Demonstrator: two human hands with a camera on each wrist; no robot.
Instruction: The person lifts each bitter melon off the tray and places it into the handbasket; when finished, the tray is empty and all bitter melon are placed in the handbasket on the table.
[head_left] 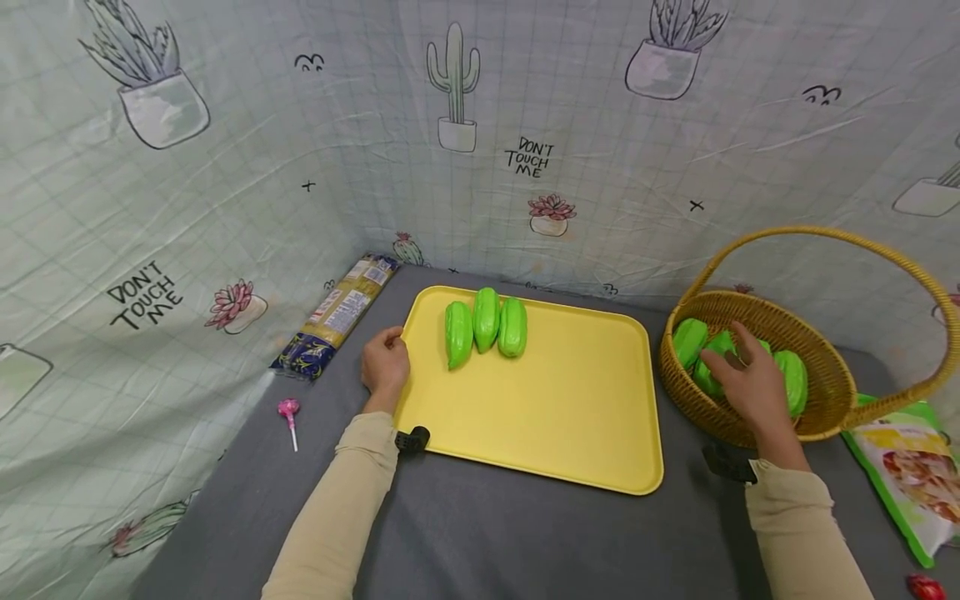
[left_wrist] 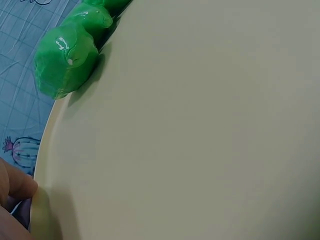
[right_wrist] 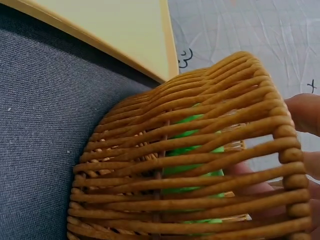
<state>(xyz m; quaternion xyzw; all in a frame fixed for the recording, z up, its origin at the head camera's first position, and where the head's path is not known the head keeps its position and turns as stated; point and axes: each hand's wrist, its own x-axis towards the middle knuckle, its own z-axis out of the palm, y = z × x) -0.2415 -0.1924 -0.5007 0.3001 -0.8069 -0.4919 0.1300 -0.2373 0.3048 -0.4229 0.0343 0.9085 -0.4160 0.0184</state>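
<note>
A yellow tray lies on the grey table, with three glossy green star fruits side by side near its far left corner. My left hand holds the tray's left rim between thumb and curled fingers; a fingertip shows right at that rim in the left wrist view. Over at the right, my right hand reaches into a wicker basket, thumb and forefinger spread above several more star fruits. In the right wrist view the basket's woven wall partly hides the fruit and fingers.
A long packet of noodles and a pink lollipop lie left of the tray. The basket's tall handle arches over its opening. Right of it are a green-edged food bag and a red wrapped item. Printed cloth hangs behind.
</note>
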